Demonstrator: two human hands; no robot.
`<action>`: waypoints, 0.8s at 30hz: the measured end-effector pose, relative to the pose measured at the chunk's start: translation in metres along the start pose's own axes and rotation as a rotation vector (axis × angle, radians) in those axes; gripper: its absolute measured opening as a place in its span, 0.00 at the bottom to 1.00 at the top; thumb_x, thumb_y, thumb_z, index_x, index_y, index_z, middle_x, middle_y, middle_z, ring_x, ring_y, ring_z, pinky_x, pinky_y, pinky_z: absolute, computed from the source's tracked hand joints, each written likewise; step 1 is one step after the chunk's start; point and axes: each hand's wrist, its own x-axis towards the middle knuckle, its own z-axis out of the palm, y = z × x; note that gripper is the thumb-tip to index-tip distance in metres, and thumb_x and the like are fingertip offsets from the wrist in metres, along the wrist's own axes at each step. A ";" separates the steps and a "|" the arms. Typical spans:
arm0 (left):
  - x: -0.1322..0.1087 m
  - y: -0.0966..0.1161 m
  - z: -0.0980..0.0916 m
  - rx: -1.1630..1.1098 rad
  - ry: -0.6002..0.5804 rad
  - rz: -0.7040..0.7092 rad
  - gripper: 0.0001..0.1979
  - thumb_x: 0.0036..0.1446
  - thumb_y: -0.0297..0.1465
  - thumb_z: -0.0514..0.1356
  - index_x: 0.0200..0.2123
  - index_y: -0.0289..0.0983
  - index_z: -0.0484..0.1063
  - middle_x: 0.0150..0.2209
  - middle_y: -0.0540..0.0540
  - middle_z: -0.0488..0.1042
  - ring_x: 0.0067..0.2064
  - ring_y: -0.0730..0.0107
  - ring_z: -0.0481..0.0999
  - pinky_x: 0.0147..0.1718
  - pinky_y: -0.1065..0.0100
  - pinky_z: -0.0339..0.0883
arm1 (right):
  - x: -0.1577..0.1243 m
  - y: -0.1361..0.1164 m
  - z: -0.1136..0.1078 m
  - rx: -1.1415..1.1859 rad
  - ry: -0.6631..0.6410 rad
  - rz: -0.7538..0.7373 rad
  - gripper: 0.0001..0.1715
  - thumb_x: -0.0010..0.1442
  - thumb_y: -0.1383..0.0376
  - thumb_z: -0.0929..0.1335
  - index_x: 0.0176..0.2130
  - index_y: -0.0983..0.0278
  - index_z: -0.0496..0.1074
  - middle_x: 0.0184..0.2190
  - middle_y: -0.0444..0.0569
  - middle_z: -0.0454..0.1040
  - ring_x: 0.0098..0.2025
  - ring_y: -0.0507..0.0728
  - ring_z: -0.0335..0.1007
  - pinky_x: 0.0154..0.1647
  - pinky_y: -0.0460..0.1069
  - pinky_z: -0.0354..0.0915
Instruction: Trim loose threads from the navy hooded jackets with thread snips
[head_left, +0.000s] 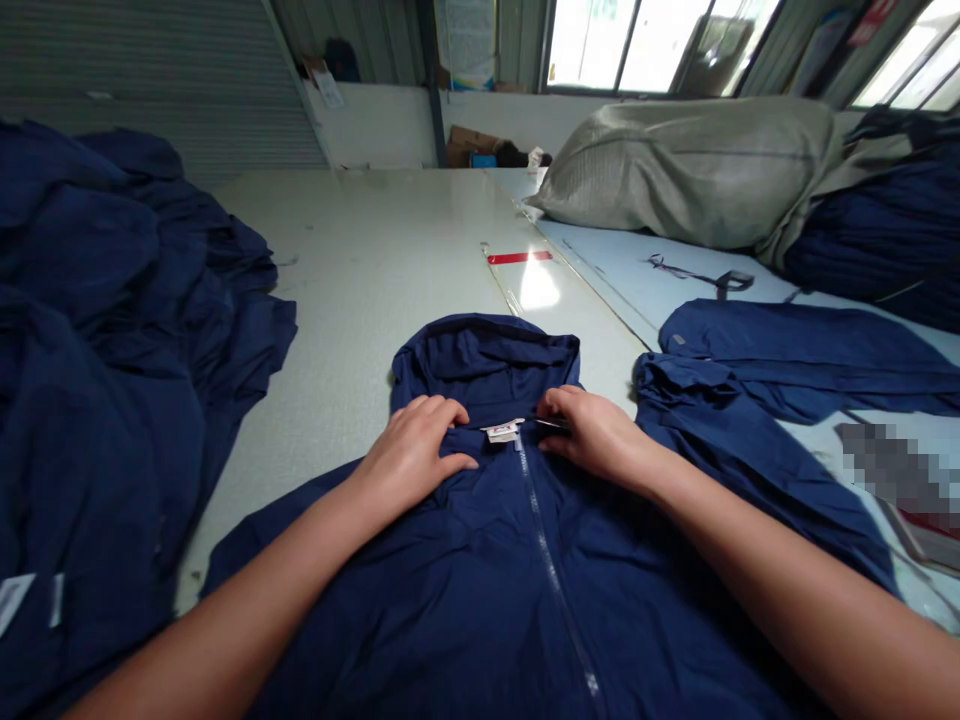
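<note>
A navy hooded jacket (480, 560) lies front up across the table, its pale zipper closed up to the neck. The hood (484, 350) spreads open beyond the collar, where a small white label (502, 431) shows. My left hand (420, 440) grips the collar fabric left of the label, fingers over the edge and thumb below. On the other side, my right hand (589, 430) is closed at the collar. From its fingers a slim dark pointed tool, apparently thread snips (553, 424), points toward the label; most of it is hidden.
Navy garments (97, 350) are heaped at the left. On the right lie a folded navy garment (810, 350), a stuffed grey sack (690, 170) and more dark cloth (892, 220). A red strip (519, 258) marks the pale table (360, 260). A dark strap (705, 278) lies near the sack.
</note>
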 end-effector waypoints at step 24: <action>-0.031 0.024 -0.003 -0.007 -0.121 0.411 0.10 0.62 0.32 0.58 0.29 0.42 0.77 0.31 0.48 0.75 0.37 0.61 0.71 0.46 0.54 0.60 | -0.031 0.005 -0.018 0.253 -0.300 -0.247 0.03 0.58 0.68 0.73 0.34 0.63 0.81 0.32 0.47 0.78 0.33 0.53 0.73 0.36 0.45 0.65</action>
